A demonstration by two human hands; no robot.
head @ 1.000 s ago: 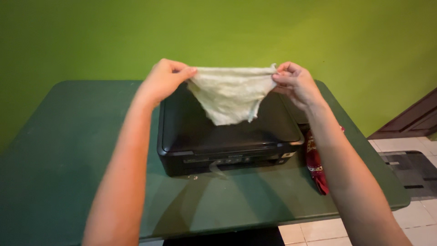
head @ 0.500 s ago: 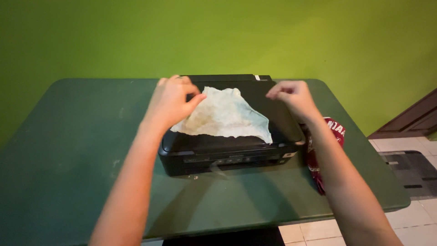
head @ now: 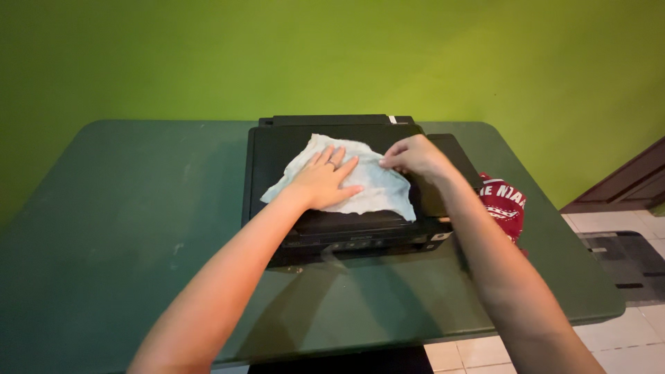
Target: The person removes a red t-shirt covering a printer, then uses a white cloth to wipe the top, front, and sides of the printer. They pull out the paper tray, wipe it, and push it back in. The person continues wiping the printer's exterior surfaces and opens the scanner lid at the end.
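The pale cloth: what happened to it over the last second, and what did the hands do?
The pale cloth, a second ago held up stretched between both hands, came down and now lies spread on the black printer. The left hand let go and now presses flat on it; the right hand touches its upper right edge. Printer, green table and red bag stayed put.

Home room: green wall (head: 485, 62), tiled floor (head: 623, 332), printer (head: 277, 149).

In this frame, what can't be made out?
Head view only:
- Printer lid: middle hidden by the cloth and both hands.
- Left hand: palm flat on the cloth; contact unseen.
- Right hand: fingertips curled, so its grip on the cloth is unclear.
- Red bag: partly behind the right forearm.
- Table: near edge cut off.
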